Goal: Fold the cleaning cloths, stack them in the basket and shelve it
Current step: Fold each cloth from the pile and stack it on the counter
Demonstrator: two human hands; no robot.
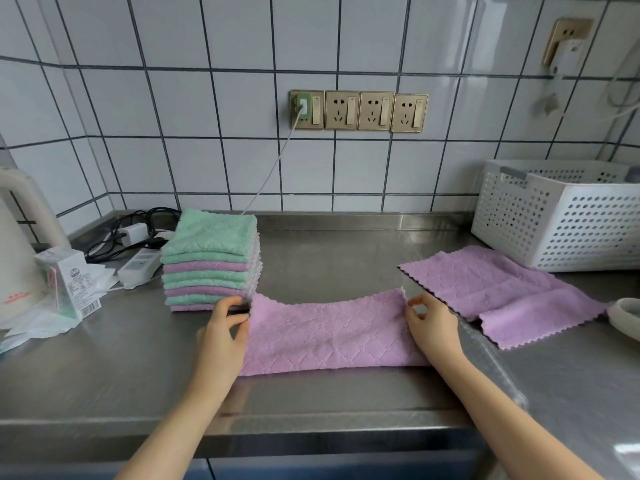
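Item 1. Pink cloth in hand (332, 334): lies flat on the steel tabletop (346, 258) near its front edge, already doubled into a long band. The left hand (225, 323) pinches its far left corner between thumb and fingers; the right hand (431, 322) pinches the far right corner likewise. Holding both corners at once keeps the upper edge square, judged as preparation for the next fold.

Item 2. Second pink cloth (502, 292): spread loosely to the right, one corner turned over, just in front of the basket. Appears unfolded and waiting its turn.

Item 3. Stack of cloths (211, 261): green and pink layers alternating, piled neatly at the left, just behind the left hand. Whether these count as finished work or as supply cannot be told for certain; their tidy edges suggest folded pieces.

Item 4. White perforated basket (561, 220): stands at the right rear against the tiled wall (207, 98), within reach for loading. No cloths are visible inside from this angle; the stacking and shelving steps appear not yet begun.

Item 5. Sundries, left: kettle (20, 244), small carton (69, 282), power strip (138, 268) and cables, set apart from the working area. Wall sockets (358, 110) above, one with a green plug (304, 106).
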